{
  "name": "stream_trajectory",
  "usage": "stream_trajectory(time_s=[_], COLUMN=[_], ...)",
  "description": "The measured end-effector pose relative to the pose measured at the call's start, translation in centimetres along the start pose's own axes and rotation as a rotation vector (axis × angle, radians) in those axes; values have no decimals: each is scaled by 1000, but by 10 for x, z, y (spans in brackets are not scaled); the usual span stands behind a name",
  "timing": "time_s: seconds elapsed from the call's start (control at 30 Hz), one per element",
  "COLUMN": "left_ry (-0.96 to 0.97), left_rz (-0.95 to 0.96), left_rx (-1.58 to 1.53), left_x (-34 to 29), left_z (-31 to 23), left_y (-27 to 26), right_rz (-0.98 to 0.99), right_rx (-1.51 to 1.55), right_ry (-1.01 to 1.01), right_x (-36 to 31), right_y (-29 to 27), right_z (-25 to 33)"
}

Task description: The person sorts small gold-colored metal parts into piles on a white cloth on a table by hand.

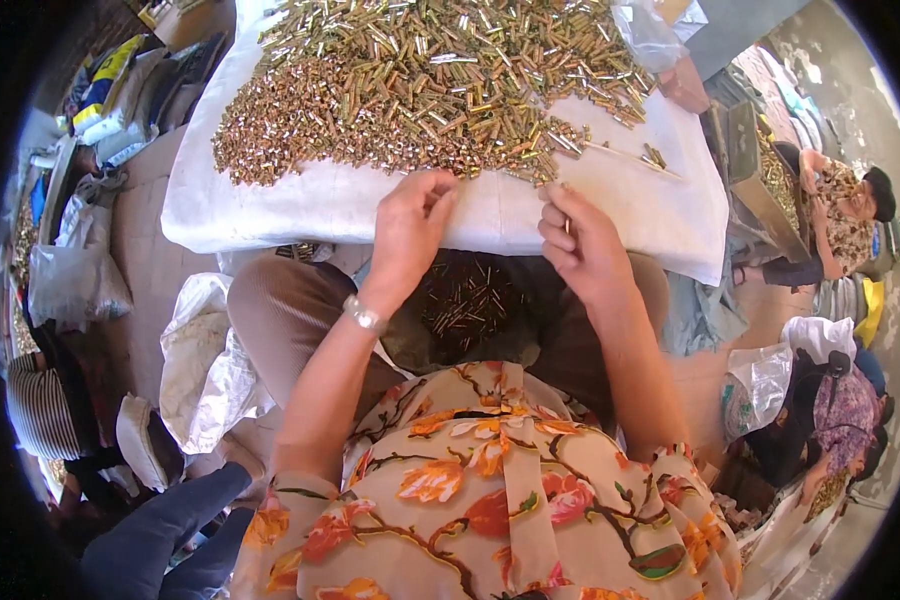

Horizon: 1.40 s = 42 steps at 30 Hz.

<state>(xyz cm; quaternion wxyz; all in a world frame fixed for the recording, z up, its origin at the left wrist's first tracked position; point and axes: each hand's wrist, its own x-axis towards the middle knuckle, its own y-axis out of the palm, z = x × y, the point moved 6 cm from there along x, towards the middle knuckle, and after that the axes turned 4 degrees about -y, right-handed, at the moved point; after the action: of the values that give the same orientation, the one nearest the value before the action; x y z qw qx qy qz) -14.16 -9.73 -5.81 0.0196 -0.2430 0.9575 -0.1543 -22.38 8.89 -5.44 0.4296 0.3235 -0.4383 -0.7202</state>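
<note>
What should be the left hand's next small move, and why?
Probably the left hand should pinch one piece from the heap of small gold-coloured metal pieces, because it is at the near edge of this heap, above the white cloth. Whether it holds a piece now is unclear.

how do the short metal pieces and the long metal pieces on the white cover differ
The short metal pieces are stubby; the long metal pieces are slender sticks. The short metal pieces gather mainly at the pile's near left, while the long metal pieces spread across its back and right. Both look shiny and gold-toned and lie on the white cover.
</note>
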Motion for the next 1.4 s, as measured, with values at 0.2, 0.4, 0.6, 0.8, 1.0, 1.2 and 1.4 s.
stream_trajectory(time_s=[0.2, 0.4, 0.6, 0.8, 1.0, 1.2, 1.4], left_ry=[351, 429, 475, 519, -12, -143, 17], left_rz=[-207, -215, -204, -144, 119, 202, 152], left_rx=[664, 761, 713, 692, -231, -719, -698], left_x=[16, 14, 17, 9, -41, -85, -94], left_z=[-31, -31, -28, -28, -40, -56, -68], left_y=[20, 26, 22, 18, 7, 5, -2], right_rz=[-447, -406, -323, -455, -444, -279, -275], right_rx=[-2264, -2300, -1882, -1367, -1241, -1397, -1404], right_ry=[-567, -616, -620, -408, -414, -598, -571], right_x=[50, 44, 13, -15, -43, -54, -59], right_y=[7, 16, 30, 24, 61, 94, 107], right_z=[24, 18, 13, 1, -16, -33, -39])
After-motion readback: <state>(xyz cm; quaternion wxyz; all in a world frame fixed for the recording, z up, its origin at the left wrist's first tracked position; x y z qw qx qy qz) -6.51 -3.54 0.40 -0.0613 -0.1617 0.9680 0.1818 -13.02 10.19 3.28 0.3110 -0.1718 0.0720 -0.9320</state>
